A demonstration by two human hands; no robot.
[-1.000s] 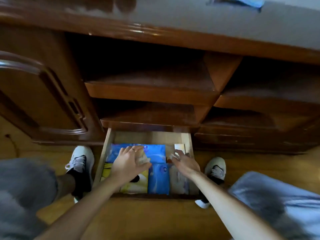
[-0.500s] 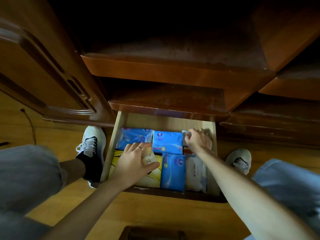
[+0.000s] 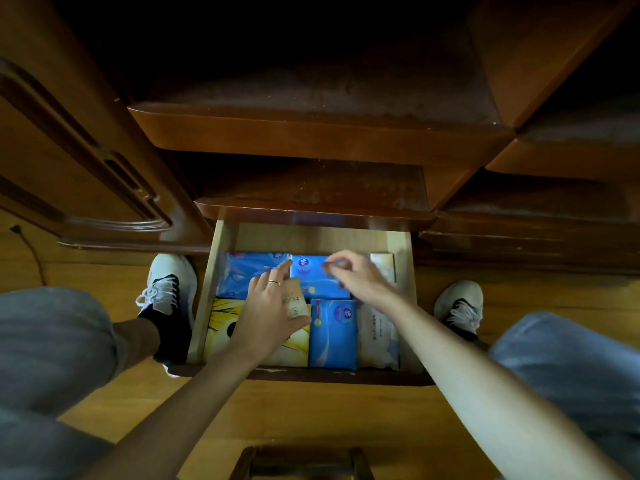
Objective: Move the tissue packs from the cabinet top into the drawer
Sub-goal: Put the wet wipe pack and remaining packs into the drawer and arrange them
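Head view: left fingers (image 3: pixel 277 277) clasp tan pack (image 3: pixel 294 301); right fingers (image 3: pixel 341 263) pinch blue pack (image 3: pixel 313 280).

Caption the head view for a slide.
Both hands arrange tissue packs in the open drawer; left hand holds a beige pack.

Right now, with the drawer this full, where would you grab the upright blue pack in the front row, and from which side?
Take the blue pack by its near short end, from above at the drawer front. It lies flat, long axis front to back, packed between the yellow pack and the white pack, so its long sides look blocked. The left hand overlaps the yellow one.
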